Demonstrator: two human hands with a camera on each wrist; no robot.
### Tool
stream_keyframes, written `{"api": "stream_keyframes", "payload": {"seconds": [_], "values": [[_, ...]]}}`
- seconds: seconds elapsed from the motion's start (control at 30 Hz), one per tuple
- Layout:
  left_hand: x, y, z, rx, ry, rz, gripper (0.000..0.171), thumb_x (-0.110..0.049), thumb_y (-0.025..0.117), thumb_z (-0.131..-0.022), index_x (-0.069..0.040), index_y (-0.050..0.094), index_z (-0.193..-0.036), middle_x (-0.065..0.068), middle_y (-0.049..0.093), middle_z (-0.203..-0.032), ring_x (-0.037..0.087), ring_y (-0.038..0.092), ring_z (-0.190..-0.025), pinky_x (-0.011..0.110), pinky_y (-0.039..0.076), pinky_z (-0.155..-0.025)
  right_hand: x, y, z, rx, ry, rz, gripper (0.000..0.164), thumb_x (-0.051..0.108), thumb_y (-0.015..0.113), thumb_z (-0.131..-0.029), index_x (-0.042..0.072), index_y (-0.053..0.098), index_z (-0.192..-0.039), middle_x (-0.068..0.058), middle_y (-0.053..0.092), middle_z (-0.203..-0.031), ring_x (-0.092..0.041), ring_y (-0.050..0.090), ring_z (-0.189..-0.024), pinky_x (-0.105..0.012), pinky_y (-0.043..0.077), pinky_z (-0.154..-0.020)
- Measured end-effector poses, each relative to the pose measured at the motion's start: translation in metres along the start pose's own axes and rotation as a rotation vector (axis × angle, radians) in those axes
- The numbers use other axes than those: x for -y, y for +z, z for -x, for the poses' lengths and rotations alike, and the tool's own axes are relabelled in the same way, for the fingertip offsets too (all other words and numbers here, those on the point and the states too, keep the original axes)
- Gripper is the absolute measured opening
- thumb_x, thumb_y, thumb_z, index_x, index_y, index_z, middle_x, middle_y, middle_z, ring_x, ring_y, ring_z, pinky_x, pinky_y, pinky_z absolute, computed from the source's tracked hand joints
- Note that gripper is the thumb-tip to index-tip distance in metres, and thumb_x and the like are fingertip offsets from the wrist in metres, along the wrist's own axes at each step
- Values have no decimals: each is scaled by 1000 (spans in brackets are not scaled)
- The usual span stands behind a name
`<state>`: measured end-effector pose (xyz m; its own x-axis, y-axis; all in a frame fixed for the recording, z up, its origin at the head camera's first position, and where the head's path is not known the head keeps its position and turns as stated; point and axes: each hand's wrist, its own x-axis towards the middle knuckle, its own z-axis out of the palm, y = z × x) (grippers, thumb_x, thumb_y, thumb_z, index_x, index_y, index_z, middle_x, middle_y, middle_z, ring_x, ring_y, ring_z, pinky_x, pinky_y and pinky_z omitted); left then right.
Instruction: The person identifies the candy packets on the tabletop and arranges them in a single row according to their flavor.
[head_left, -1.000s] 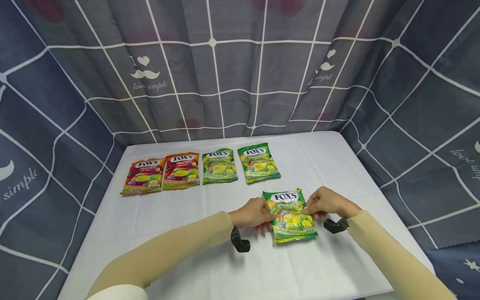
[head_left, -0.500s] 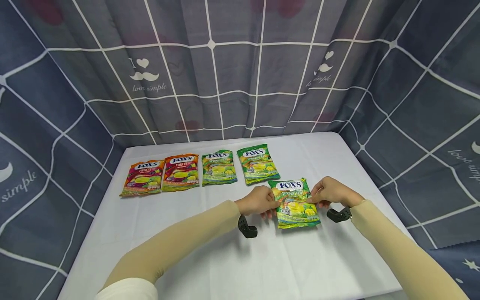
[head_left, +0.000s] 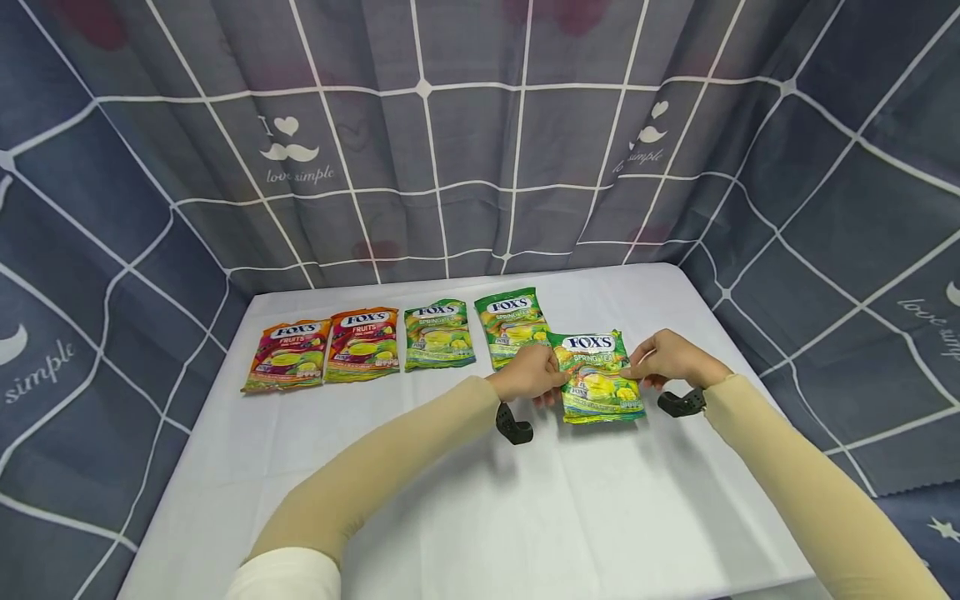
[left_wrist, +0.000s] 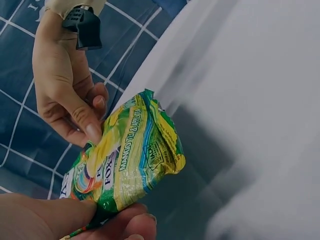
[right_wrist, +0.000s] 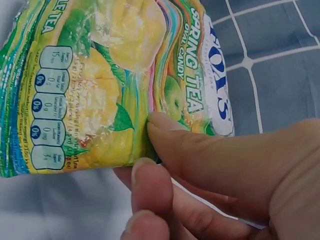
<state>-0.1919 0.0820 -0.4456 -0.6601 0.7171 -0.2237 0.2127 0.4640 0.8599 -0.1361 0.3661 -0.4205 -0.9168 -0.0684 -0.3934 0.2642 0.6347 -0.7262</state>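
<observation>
Both hands hold one green and yellow candy bag [head_left: 600, 383], labelled FOX'S Spring Tea, by its two sides. My left hand [head_left: 531, 372] pinches its left edge, thumb on the front and fingers behind. At the opposite edge my right hand [head_left: 672, 360] pinches in the same way, as the right wrist view shows close up. In the left wrist view the bag [left_wrist: 130, 155] is raised off the white cloth, with a shadow below. Just behind my left hand lies another green candy bag [head_left: 510, 317], its lower right part covered by the hand and the held bag.
Left of that bag, a row continues along the back of the white table [head_left: 450, 500]: a third green candy bag [head_left: 439, 335], then an orange-red Fruits candy bag [head_left: 363, 346] and a second Fruits bag [head_left: 288, 354]. A checked curtain [head_left: 480, 167] encloses the back and sides.
Both hands have carried the held candy bag away from the front edge, toward the back and slightly right, up beside the row. The row's bags have stayed put.
</observation>
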Motion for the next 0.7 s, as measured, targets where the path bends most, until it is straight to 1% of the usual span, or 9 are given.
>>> {"api": "stream_keyframes", "payload": {"seconds": [0.1, 0.2, 0.33, 0.43, 0.5, 0.6, 0.7], "values": [[-3, 0, -9, -25, 5, -26, 24, -13, 69, -110, 2, 66, -91, 17, 77, -79, 42, 77, -75, 53, 65, -74, -3, -6, -4, -12, 0, -16, 29, 11, 83, -98, -14, 70, -107, -6, 69, -72, -14, 63, -62, -28, 55, -58], [-7, 0, -17, -45, 11, -36, 26, -12, 69, -110, 3, 67, -90, 18, 77, -80, 42, 77, -76, 53, 65, -74, -3, -11, -8, -23, -8, -31, 29, 8, 82, -98, -17, 70, -109, -7, 69, -72, -13, 63, -62, -27, 56, -59], [-11, -2, -28, -57, 32, -78, 32, -12, 68, -111, 7, 72, -86, 18, 77, -77, 38, 76, -69, 52, 65, -72, -4, -17, -13, -47, -7, -37, 29, 6, 81, -99, -19, 72, -110, -6, 69, -72, -12, 62, -62, -26, 55, -60], [-14, -3, -38, -69, 40, -129, 36, -13, 68, -111, 8, 74, -82, 13, 75, -70, 32, 74, -62, 49, 65, -71, -4, -21, -17, -74, 6, -45, 30, 7, 82, -99, -19, 71, -111, -6, 69, -72, -11, 62, -62, -25, 55, -59], [-16, -4, -44, -81, 36, -151, 36, -13, 68, -111, 8, 75, -82, 12, 74, -67, 32, 75, -62, 48, 66, -71, -5, -24, -20, -87, 13, -47, 32, 7, 81, -99, -20, 70, -112, -6, 69, -72, -11, 61, -62, -25, 55, -59], [-19, -5, -54, -103, 27, -204, 38, -16, 68, -112, 8, 77, -85, 11, 74, -67, 32, 77, -66, 43, 66, -69, -6, -28, -25, -113, 29, -48, 34, 8, 82, -99, -20, 68, -113, -5, 68, -72, -11, 61, -62, -25, 56, -60], [-21, -6, -62, -128, 23, -239, 38, -17, 68, -112, 9, 80, -87, 15, 76, -71, 34, 78, -70, 35, 64, -67, -6, -32, -30, -141, 36, -35, 36, 10, 82, -99, -19, 68, -114, -5, 68, -71, -11, 62, -61, -25, 57, -60]]}}
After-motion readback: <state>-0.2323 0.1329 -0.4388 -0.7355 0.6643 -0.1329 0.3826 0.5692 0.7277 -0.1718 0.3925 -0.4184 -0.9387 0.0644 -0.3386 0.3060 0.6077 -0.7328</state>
